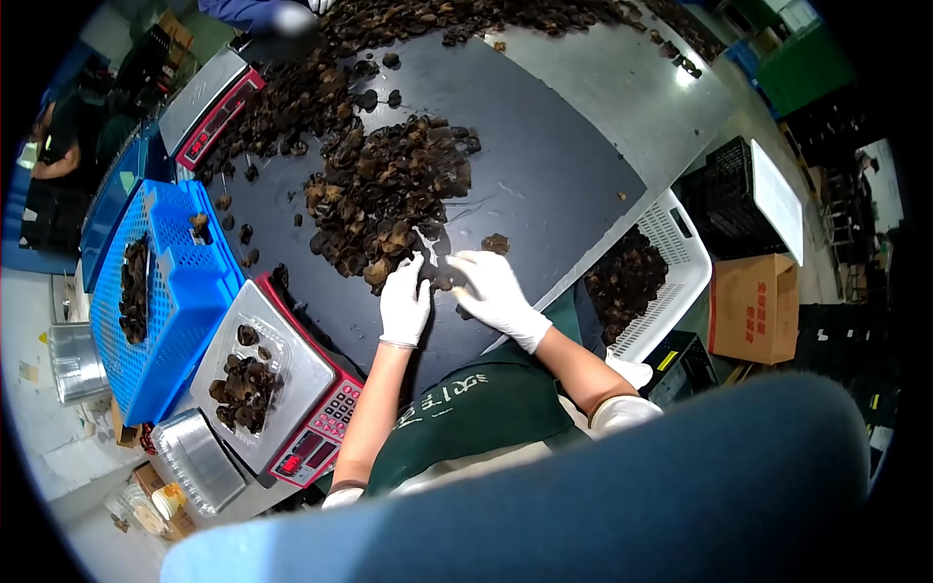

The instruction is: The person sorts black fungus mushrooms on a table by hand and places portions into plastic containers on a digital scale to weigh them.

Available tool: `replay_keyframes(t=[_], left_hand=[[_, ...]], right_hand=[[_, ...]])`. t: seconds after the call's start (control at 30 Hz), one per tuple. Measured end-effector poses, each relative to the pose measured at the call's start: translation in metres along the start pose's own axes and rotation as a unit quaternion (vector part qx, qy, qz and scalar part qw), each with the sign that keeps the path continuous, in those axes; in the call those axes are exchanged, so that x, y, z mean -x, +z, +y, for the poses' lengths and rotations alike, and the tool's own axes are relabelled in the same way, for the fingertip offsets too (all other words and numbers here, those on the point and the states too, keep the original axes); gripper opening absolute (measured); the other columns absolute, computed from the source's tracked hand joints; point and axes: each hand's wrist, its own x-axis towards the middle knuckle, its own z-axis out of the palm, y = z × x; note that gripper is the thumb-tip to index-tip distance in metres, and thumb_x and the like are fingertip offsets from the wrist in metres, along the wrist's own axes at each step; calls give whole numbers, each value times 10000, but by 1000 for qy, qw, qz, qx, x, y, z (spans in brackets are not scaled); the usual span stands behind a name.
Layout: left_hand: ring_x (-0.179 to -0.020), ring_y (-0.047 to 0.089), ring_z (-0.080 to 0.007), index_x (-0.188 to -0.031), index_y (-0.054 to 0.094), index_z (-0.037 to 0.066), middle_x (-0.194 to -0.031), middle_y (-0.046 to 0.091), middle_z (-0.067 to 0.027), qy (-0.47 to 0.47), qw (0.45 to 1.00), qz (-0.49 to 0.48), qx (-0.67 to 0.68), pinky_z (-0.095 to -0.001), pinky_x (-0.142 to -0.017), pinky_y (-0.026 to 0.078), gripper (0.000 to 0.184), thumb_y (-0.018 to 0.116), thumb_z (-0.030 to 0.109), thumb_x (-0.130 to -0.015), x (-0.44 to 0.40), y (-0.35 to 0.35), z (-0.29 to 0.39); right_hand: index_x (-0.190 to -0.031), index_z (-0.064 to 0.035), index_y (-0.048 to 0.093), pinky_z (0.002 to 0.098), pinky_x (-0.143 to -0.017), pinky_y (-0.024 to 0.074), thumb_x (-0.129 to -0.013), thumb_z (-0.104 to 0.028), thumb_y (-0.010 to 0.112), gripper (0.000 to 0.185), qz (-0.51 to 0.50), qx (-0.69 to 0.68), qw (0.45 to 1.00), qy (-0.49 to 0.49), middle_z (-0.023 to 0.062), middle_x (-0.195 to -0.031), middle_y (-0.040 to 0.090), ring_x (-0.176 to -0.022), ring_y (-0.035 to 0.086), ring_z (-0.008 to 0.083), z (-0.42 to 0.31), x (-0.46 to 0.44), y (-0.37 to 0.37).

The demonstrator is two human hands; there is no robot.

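Note:
A heap of dark brown wood ear mushrooms [389, 185] lies on the black work surface in front of me. At its near edge my left hand [402, 306], in a white glove, has its fingers closed around a dark piece. My right hand [500, 297], gloved in white too, is just beside it, thumb and fingers apart around the edge of the mushroom pieces. A single wood ear piece [496, 243] lies above the right hand. To the left, a clear plastic tray [275, 374] with several wood ears rests on a red-and-silver scale [309, 403].
Blue baskets [180, 282] and a second scale [222, 115] stand at the left, with stacked clear trays [199, 462] below. A white basket [685, 282] of wood ears is at the right, near a cardboard box [753, 309]. A co-worker's blue sleeve [238, 12] shows at the top.

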Motion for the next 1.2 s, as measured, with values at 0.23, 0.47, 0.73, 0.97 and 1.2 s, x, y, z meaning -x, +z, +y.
replay_keyframes(t=[0.23,0.47,0.73,0.97,1.2], left_hand=[[-792,657,-200,-1065,660,6,-897,687,-106,-146,979,58,131,-313,-747,519,202,630,58,-872,14,-25,-1],[-774,639,-124,-1053,619,9,-887,684,-69,-203,914,102,336,-268,-728,519,141,585,87,-941,9,-33,44],[-957,585,-329,-1005,629,46,-1010,620,-132,162,960,-74,216,-404,-876,473,215,628,29,-791,-23,-10,101],[-1213,434,-416,-1134,623,133,-1342,483,-158,-8,971,54,-232,-500,-1027,373,431,738,244,-734,-42,-25,-22],[-1234,439,-399,-879,613,85,-1285,527,-165,-49,989,99,-102,-493,-1050,345,192,740,124,-741,26,-46,-6]], right_hand=[[-1153,-157,619,412,-958,344,-773,-215,681,389,-53,86,994,-48,40,-1001,606,-1021,553,228,4,-15,19],[-1207,-24,597,319,-899,498,-762,55,474,468,55,-256,937,231,114,-1104,664,-953,637,183,41,-16,-73],[-1234,-60,588,421,-1037,408,-735,30,529,511,189,204,947,159,154,-1223,600,-1169,550,325,63,6,-165],[-1308,-59,527,506,-1022,389,-729,-324,716,664,6,149,983,103,244,-1323,512,-1207,490,414,44,-1,-51],[-1257,-105,562,385,-910,465,-807,-261,707,498,-110,-6,994,19,104,-1154,605,-1069,579,292,38,-2,0]])
